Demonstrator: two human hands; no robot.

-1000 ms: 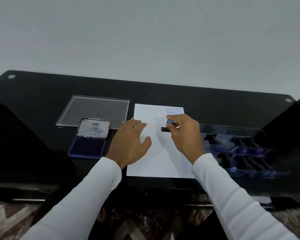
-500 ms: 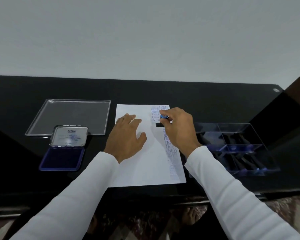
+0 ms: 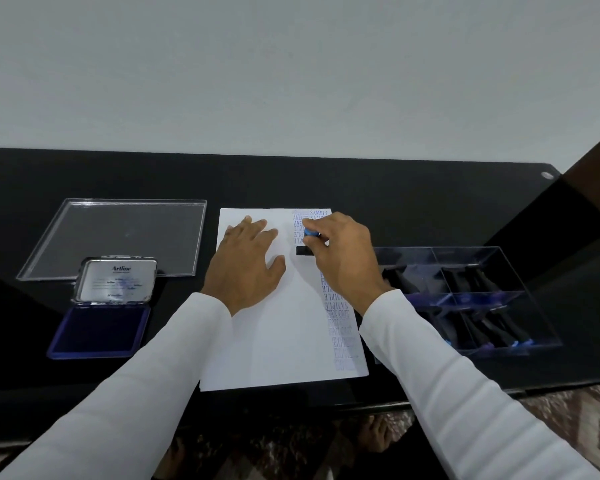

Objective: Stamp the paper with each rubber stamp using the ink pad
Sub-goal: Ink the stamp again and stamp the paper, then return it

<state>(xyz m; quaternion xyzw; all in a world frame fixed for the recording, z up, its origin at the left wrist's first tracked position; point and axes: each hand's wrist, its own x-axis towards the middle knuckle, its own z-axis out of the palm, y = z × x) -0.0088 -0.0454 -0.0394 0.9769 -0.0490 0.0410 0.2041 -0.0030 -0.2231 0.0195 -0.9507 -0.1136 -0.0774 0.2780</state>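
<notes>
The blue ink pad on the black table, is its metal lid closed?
No, the blue ink pad lies open, its silver metal lid raised behind the bare ink surface.

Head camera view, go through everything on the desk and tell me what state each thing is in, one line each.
Ink pad: open, lid up.
Paper: flat, blue stamp prints down its right edge.
Rubber stamp: base on the paper.
Left hand: flat, pressing on the paper.
Right hand: gripping the stamp's handle.
Clear box: uncovered, stamps lying in its compartments.
Clear lid: off, lying flat behind the ink pad.
</notes>
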